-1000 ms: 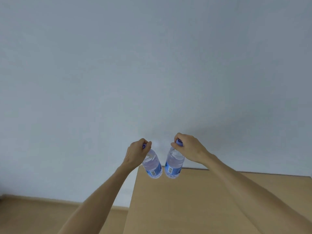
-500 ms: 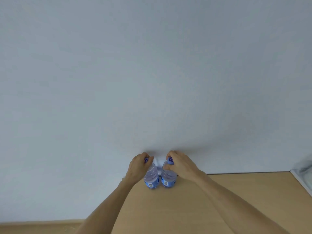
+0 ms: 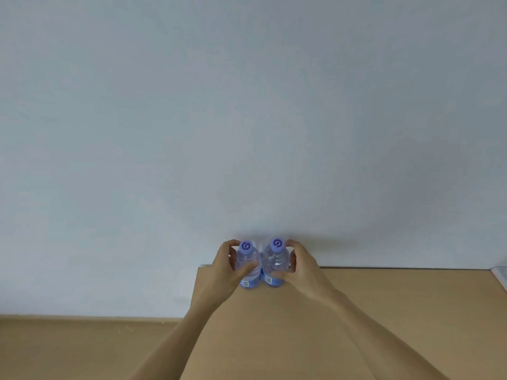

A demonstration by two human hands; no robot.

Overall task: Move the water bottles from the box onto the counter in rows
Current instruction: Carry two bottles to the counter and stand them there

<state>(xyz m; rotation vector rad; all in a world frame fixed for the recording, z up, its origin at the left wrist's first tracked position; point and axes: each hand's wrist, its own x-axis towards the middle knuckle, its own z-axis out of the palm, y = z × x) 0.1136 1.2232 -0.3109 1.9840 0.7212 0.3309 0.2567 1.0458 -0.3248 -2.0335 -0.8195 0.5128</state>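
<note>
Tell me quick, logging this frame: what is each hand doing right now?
Left hand: closed around the left bottle, standing on the counter.
Right hand: closed around the right bottle, also standing there.

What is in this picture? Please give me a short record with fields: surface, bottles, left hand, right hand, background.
surface: tan counter, its far left corner by the wall
bottles: left bottle and right bottle, clear with purple caps and blue labels, upright, side by side at the counter's back edge
left hand: left hand wrapped around the body of the left bottle
right hand: right hand wrapped around the body of the right bottle
background: plain pale wall; the box is not in view
</note>
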